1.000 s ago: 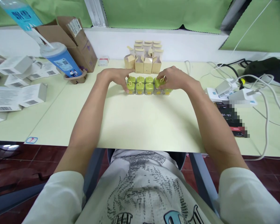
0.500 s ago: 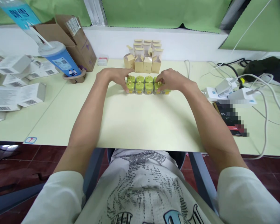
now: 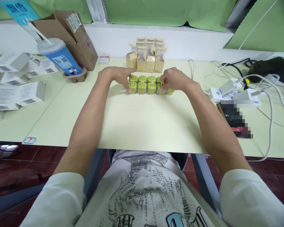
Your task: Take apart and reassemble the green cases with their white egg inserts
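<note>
The jars (image 3: 151, 87) stand in two rows whose long axis runs left to right, between the person's hands. The left hand (image 3: 120, 75) is at the left end, thumb and fingers spread apart, its thumb by the near corner jar. The right hand (image 3: 174, 78) is nearer the right end, fingers curled at the near row's fourth jar (image 3: 160, 89); whether they grip it or only touch it cannot be told. That hand hides part of the right end, so the far row's count is uncertain. Boxes (image 3: 141, 64) stand just beyond; the bottle (image 3: 19, 11) at far left is cut off.
</note>
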`<state>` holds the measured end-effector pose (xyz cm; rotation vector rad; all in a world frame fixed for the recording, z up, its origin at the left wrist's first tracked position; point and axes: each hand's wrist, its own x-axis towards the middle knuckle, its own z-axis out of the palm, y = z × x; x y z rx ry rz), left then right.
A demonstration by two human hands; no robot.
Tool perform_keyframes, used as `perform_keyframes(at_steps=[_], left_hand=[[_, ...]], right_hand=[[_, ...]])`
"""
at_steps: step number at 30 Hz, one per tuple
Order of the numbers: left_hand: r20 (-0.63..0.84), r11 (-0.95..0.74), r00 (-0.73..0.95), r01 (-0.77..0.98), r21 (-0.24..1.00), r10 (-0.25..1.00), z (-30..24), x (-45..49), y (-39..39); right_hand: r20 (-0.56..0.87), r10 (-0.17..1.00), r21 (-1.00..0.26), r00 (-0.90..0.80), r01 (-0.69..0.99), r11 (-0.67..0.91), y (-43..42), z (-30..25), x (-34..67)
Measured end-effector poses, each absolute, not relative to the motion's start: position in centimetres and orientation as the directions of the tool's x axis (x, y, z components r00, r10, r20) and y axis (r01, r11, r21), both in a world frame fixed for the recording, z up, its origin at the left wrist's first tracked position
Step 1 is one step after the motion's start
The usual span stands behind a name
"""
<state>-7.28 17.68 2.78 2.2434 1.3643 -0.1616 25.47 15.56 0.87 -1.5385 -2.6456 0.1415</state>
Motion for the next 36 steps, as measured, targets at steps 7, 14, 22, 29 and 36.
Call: perform_keyframes(at_steps=[7,14,22,29,36], left_hand=[[-0.355,-0.365,0.466,0.876,0.317,0.81,2.6,-7.3,17.9],[-0.222,-0.065,0.277,0.749,0.659,0.935,2.1,-9.2,18.4],[0.194,-0.193,-0.19,0.025,0.981,0.962,-3.7,-7.1,17.4],[0.149,-0.185,-0.195,-0.184,0.965,0.969,-7.2,-3.7,16.2],[0.115,-0.152,-0.179,-0.212,0.965,0.977,-8.2,-2.4,16.2]], right_hand=[[-0.002,0.891,-0.23,-0.455,0.867,0.442,16.5,0.1,25.4],[0.151,0.866,-0.477,-0.477,0.732,0.486,17.4,0.1,27.1],[0.183,0.953,-0.98,0.242,-0.028,0.196,21.1,-6.0,28.8],[0.113,0.992,-0.989,0.051,-0.09,0.118,18.7,-7.6,26.2],[0.254,0.913,-0.84,-0.32,0.395,0.372,18.2,-5.8,28.8]])
